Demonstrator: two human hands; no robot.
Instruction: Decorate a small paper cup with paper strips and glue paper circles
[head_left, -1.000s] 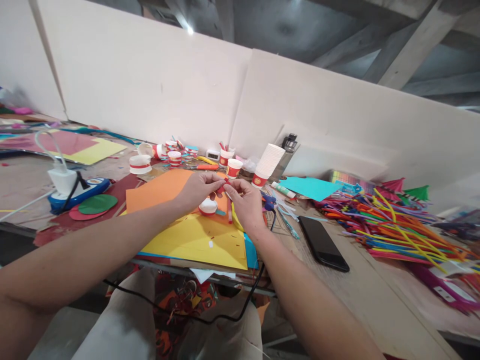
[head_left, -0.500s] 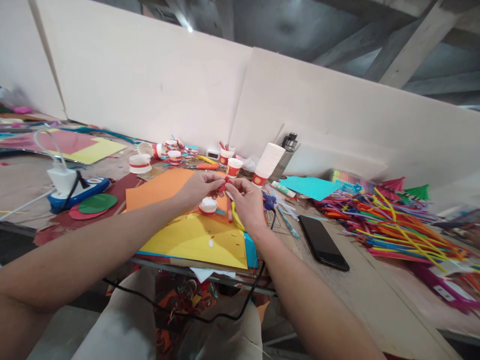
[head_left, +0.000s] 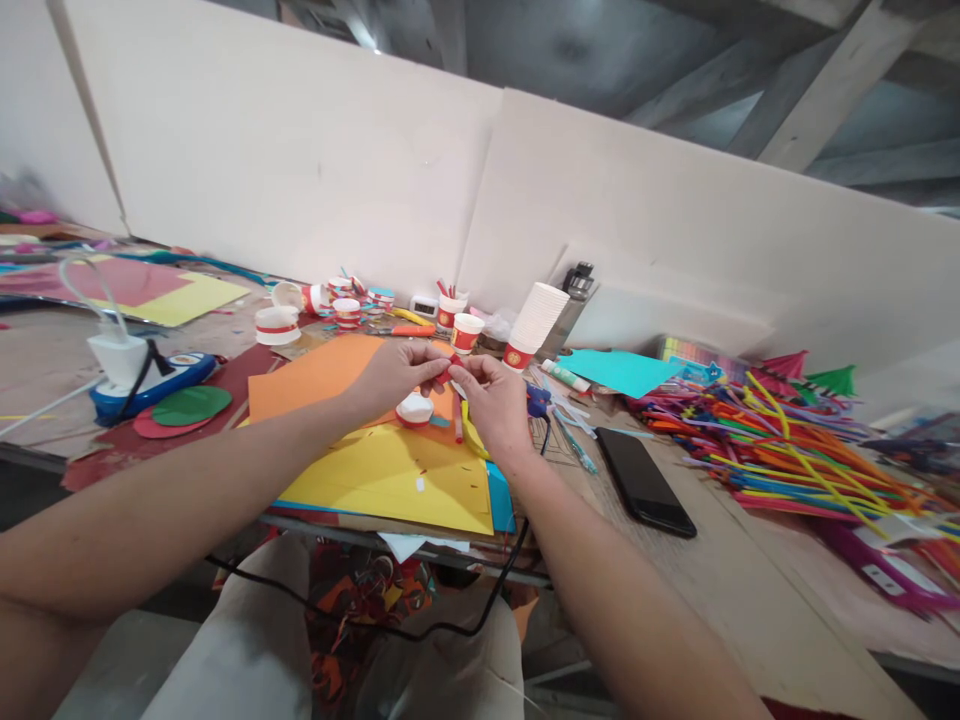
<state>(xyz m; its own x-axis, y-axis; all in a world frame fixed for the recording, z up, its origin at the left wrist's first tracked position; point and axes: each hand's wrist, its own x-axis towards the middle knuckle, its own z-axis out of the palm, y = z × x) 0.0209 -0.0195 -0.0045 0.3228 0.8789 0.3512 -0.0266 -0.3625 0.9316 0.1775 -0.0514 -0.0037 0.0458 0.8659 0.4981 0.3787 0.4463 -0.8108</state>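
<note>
— Well, could any writing be read?
— Hardly. The red emblem on the stack of paper cups (head_left: 534,328), just right of centre, was too small to make out.
— And the hands?
— Both arms stretched to mid-frame. The left hand (head_left: 396,375) and right hand (head_left: 496,405) met at the fingertips, both pinching a small red strip (head_left: 450,367) just above a white cup base (head_left: 415,408) on the orange paper (head_left: 315,375).
</note>
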